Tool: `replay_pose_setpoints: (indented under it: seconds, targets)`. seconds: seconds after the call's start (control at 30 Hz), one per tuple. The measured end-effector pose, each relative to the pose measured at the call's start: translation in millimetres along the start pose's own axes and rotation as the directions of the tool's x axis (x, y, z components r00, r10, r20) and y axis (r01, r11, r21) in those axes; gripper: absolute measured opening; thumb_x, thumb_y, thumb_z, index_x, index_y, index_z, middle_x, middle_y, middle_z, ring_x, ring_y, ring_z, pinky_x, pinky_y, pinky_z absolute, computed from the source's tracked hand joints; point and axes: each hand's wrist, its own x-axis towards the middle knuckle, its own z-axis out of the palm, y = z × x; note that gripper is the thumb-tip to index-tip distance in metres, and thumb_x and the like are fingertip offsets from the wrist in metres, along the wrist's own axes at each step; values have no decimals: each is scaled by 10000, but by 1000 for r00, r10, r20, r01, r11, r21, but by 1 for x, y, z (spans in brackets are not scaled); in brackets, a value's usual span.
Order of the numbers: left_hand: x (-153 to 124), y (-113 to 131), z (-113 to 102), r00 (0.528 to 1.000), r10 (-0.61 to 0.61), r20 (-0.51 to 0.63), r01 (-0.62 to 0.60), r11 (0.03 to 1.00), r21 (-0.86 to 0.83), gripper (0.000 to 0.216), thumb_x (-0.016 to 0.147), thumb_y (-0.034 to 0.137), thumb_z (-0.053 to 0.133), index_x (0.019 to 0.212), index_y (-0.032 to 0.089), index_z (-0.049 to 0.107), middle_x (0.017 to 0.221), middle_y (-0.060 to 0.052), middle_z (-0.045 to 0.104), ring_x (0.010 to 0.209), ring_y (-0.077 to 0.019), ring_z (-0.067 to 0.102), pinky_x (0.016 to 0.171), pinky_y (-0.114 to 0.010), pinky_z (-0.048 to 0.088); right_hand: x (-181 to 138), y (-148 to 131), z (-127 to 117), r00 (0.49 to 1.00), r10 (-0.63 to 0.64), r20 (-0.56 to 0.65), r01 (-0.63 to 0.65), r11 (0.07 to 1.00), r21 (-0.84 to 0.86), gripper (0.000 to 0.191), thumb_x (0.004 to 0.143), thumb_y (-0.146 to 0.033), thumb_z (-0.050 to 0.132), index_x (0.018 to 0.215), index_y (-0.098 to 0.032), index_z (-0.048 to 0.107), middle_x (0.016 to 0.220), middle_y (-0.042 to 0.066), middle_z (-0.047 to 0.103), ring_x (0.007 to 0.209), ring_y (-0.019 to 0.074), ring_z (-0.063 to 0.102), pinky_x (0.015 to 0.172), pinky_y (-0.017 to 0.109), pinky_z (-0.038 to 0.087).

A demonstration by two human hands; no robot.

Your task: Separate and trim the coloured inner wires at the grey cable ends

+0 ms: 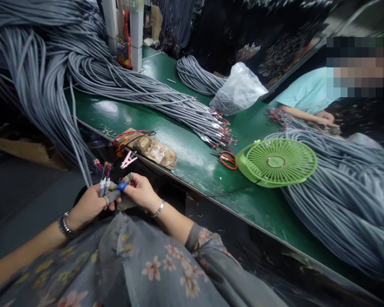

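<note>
My left hand (pixel 88 207) grips grey cables (pixel 106 188) upright just above my lap; their white-sleeved ends splay into red, blue and green wires (pixel 106 169). My right hand's (pixel 144 194) thumb, wrapped in a blue band (pixel 122 186), presses against its fingers close by; what sits between, I cannot tell. A pink clip (pixel 128 160) and a wooden block (pixel 158 153) lie between me and the long grey bundle (pixel 166 98), with scissors (pixel 228 160) and a green fan (pixel 277 163) farther right.
</note>
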Motion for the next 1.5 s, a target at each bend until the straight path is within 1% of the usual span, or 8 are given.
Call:
replay_pose_setpoints:
  seconds: [0.13, 0.27, 0.43, 0.57, 0.83, 0.93, 1.13, 1.5]
  targets:
    - [-1, 3, 0, 1000, 18, -15, -18, 1000, -20, 257, 603, 446, 846, 549, 237, 708, 373, 9, 573, 386, -139, 472, 432, -249, 369, 1, 1, -1, 1000, 25, -1, -25, 998, 54, 501, 671, -568, 922, 737, -222, 567, 646, -66, 563, 578, 103, 513, 577, 251, 489]
    - [0, 8, 3, 996, 5, -86, -20, 984, -176, 320, 606, 483, 874, 562, 211, 712, 420, -13, 618, 391, -134, 506, 415, -237, 363, 3, 6, -1, 999, 46, -4, -46, 993, 105, 489, 668, -574, 912, 739, -217, 586, 641, -60, 559, 579, 112, 510, 563, 255, 486]
    - [2, 11, 4, 983, -91, -158, 31, 937, -347, 300, 494, 404, 889, 551, 195, 683, 499, -22, 671, 388, -110, 514, 388, -215, 338, -5, 12, 2, 998, -59, -17, 61, 994, 94, 498, 650, -588, 932, 778, -207, 638, 705, -33, 610, 644, 115, 504, 617, 256, 463]
    - [2, 11, 3, 981, -71, -180, 10, 948, -318, 279, 510, 385, 868, 512, 198, 662, 480, -13, 642, 353, -83, 450, 380, -216, 341, -8, 13, -1, 998, -61, -1, 61, 998, -7, 467, 706, -581, 922, 814, -207, 663, 686, -41, 582, 648, 117, 496, 612, 250, 455]
    - [0, 4, 5, 995, 16, -103, -33, 986, -164, 318, 601, 441, 858, 505, 219, 651, 451, -4, 618, 352, -104, 454, 382, -229, 346, 1, 6, -9, 996, 49, 79, -60, 988, 142, 489, 698, -554, 940, 943, -197, 711, 843, -13, 701, 731, 130, 621, 660, 245, 528]
    - [0, 2, 6, 997, 8, -79, -19, 989, -144, 314, 605, 440, 854, 501, 221, 656, 421, 0, 599, 354, -115, 467, 384, -230, 346, 2, 8, -4, 998, 45, 48, -52, 984, 168, 472, 663, -521, 969, 869, -190, 702, 808, -11, 692, 721, 137, 627, 665, 263, 536]
    - [-2, 8, 7, 988, -30, -148, 4, 985, -173, 333, 582, 485, 861, 522, 207, 687, 460, -28, 648, 374, -121, 518, 406, -228, 378, 1, 16, 5, 996, 71, -62, -57, 977, 204, 533, 620, -575, 965, 757, -209, 603, 675, -49, 612, 612, 117, 549, 581, 260, 516]
    - [-1, 7, 9, 992, 9, -125, -29, 987, -155, 314, 589, 445, 839, 494, 212, 652, 437, -5, 616, 352, -109, 478, 391, -229, 386, 2, 2, 5, 999, 44, -12, -40, 979, 200, 552, 600, -598, 969, 776, -204, 625, 671, -60, 621, 582, 89, 534, 575, 237, 478]
